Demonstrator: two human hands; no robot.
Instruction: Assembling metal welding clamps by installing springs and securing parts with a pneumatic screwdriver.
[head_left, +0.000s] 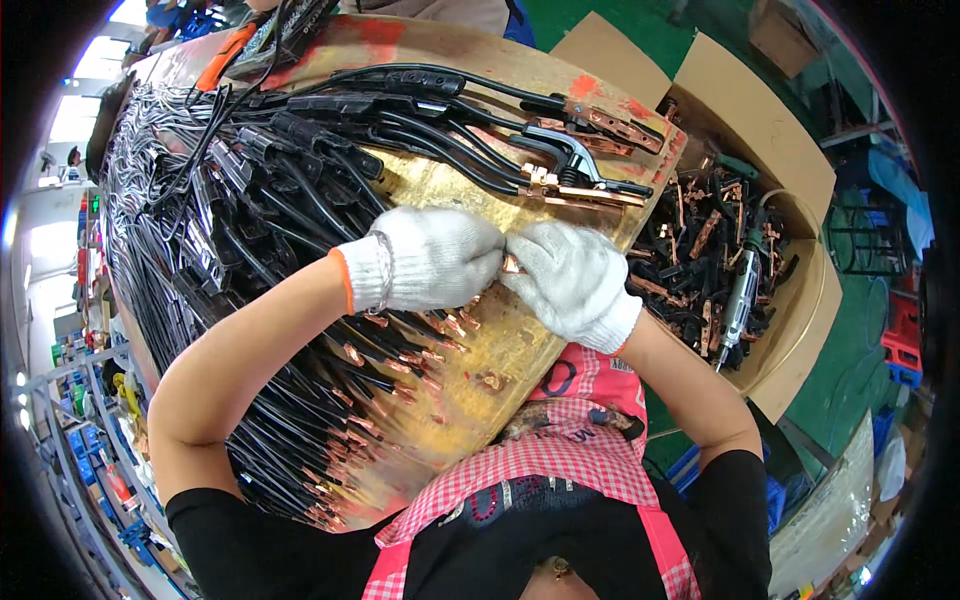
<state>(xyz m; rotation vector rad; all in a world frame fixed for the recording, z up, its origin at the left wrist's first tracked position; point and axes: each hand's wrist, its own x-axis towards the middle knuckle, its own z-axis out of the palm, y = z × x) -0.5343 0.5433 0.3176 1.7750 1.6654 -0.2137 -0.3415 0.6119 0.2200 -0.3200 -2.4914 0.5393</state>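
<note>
Both my hands wear white knitted gloves and meet above the wooden table. My left hand is closed, its fingertips pressed together; what it grips is hidden by the glove. My right hand pinches a small copper piece that shows between the two gloves. Under and beside my left forearm lie many black cables with bare copper ends pointing right. Beyond my hands are copper electrode-holder clamps joined to black cables, one with a grey-and-black lever.
Right of the table stands an open cardboard box full of copper clamp parts and black pieces. A silver power screwdriver rests on them, with a pale hose nearby. Bundled grey cables cover the table's left side. An orange-handled tool lies at the far edge.
</note>
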